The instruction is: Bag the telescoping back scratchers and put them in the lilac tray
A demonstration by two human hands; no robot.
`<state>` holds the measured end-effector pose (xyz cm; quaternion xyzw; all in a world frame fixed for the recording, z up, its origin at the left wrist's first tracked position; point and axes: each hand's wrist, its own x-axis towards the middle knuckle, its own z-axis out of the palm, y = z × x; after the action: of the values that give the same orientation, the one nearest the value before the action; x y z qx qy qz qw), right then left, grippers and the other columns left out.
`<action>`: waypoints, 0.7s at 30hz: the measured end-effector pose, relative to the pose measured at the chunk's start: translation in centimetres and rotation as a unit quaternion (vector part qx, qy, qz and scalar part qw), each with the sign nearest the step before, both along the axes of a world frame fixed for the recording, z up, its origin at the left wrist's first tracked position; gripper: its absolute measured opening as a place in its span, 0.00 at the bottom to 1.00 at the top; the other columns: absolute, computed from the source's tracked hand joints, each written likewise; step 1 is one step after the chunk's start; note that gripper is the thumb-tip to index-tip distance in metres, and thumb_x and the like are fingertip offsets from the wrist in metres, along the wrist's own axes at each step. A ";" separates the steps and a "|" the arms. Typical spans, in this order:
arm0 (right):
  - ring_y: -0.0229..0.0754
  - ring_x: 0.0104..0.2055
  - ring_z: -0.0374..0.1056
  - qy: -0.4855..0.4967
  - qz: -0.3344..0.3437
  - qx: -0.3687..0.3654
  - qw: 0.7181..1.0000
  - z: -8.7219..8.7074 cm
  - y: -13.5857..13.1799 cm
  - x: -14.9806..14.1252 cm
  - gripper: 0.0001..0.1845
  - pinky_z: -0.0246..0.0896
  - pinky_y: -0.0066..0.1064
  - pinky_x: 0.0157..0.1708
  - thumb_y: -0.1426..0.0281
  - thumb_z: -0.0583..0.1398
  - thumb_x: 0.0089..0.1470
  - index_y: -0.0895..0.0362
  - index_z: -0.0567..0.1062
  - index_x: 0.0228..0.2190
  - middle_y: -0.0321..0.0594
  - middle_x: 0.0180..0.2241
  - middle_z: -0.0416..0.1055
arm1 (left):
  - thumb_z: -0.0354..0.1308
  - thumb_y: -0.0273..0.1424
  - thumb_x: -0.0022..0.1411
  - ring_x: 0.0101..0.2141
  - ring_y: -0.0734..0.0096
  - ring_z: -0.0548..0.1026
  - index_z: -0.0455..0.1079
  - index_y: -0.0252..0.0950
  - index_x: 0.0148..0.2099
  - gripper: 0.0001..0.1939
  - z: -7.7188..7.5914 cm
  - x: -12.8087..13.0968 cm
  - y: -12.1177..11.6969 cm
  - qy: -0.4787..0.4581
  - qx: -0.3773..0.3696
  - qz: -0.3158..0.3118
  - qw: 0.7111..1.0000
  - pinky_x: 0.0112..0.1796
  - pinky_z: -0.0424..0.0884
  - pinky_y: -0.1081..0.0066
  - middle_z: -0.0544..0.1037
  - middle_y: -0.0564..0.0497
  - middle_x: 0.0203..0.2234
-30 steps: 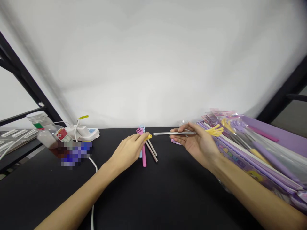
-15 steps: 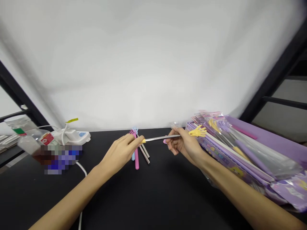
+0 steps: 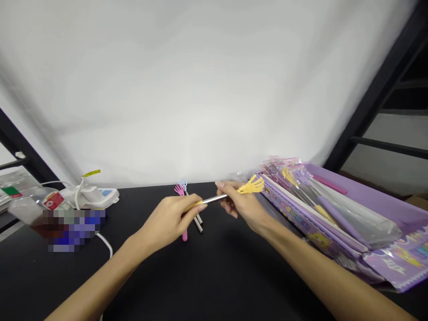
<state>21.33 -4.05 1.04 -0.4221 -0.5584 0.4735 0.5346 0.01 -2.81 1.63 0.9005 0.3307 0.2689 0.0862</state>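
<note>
Okay, yellow handle point(image 3: 193, 206) looks fitted: left hand point(image 3: 167, 221) grips it, right hand point(image 3: 246, 203) holds the rod point(image 3: 214, 199); two bare rods point(image 3: 198, 225) toward the tabletop's back edge point(image 3: 143, 195) look handleless.

On the left of the black desk point(image 3: 187, 285), a clear bottle point(image 3: 28, 207) with a red label sits near a white power strip point(image 3: 109, 197); a white cord point(image 3: 106, 244) runs nearward. Beyond the far edge rises a pale wall point(image 3: 200, 89), black frame bars point(image 3: 371, 100) at right.
</note>
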 end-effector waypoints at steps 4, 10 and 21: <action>0.33 0.16 0.61 0.090 -0.072 -0.002 0.993 0.9 0.6 2.3 0.19 0.52 0.25 0.16 0.55 0.68 0.47 0.56 0.70 0.23 0.32 0.18 0.66 | 0.50 0.38 0.72 0.29 0.74 0.72 0.70 0.38 0.44 0.12 -0.5 -2.2 1.9 -0.017 0.067 0.056 0.996 0.32 0.64 0.74 0.76 0.54 0.31; 0.40 0.20 0.69 0.063 -0.041 -0.097 0.992 1.7 0.2 3.5 0.20 0.63 0.28 0.20 0.52 0.62 0.54 0.58 0.75 0.32 0.44 0.24 0.75 | 0.48 0.33 0.73 0.33 0.70 0.73 0.69 0.35 0.55 0.14 -1.7 -3.1 2.7 0.028 0.225 0.054 0.973 0.35 0.69 0.71 0.75 0.48 0.34; 0.31 0.17 0.61 -0.141 0.055 0.001 0.988 0.4 0.5 3.4 0.17 0.55 0.24 0.17 0.58 0.67 0.51 0.58 0.72 0.26 0.34 0.20 0.70 | 0.46 0.32 0.74 0.27 0.70 0.70 0.70 0.31 0.50 0.14 -1.9 -0.9 2.1 0.117 0.333 0.001 0.936 0.28 0.67 0.71 0.73 0.50 0.27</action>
<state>24.69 -3.57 1.49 -0.4524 -0.6511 0.4378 0.4240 -0.94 -0.75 -0.25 0.9024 0.2304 0.2565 -0.2584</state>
